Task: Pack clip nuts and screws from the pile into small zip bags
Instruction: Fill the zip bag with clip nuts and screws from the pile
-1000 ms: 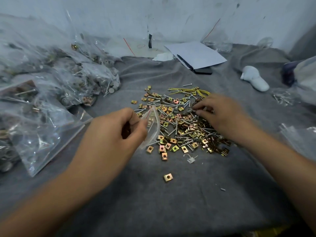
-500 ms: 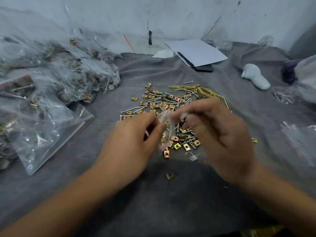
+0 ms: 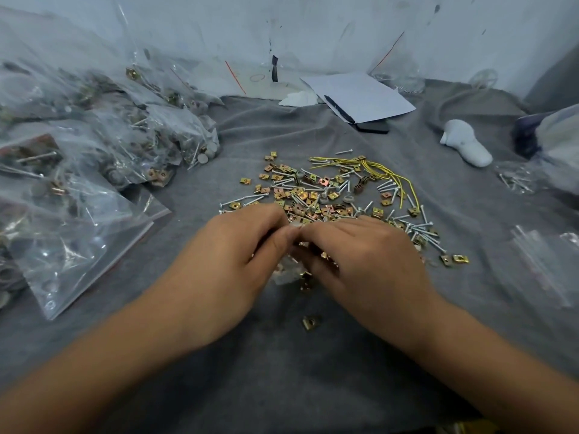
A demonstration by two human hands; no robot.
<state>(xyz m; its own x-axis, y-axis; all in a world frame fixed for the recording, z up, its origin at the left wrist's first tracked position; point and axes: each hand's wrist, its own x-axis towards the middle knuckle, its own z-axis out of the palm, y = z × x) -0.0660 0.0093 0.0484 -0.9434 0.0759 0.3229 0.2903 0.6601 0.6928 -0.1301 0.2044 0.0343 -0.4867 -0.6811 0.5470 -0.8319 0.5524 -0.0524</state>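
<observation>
A pile of brass clip nuts and silver screws (image 3: 329,198) lies on the grey cloth (image 3: 282,386) in the middle. My left hand (image 3: 232,261) and my right hand (image 3: 360,261) meet just in front of the pile, fingertips touching. Between them hangs a small clear zip bag (image 3: 286,274), pinched at its top by both hands; a few clip nuts show through it. Most of the bag is hidden by my fingers. One loose clip nut (image 3: 310,322) lies on the cloth nearer to me.
Filled clear bags of hardware (image 3: 94,158) are heaped at the left. Empty zip bags (image 3: 545,261) lie at the right. Yellow wire ties (image 3: 376,170) rest on the pile's far side. A paper sheet with a pen (image 3: 360,98) and a white object (image 3: 466,145) sit at the back.
My right hand left the pile and came to the bag in my left hand. Both hands now pinch the bag's top, lower and closer together than before.
</observation>
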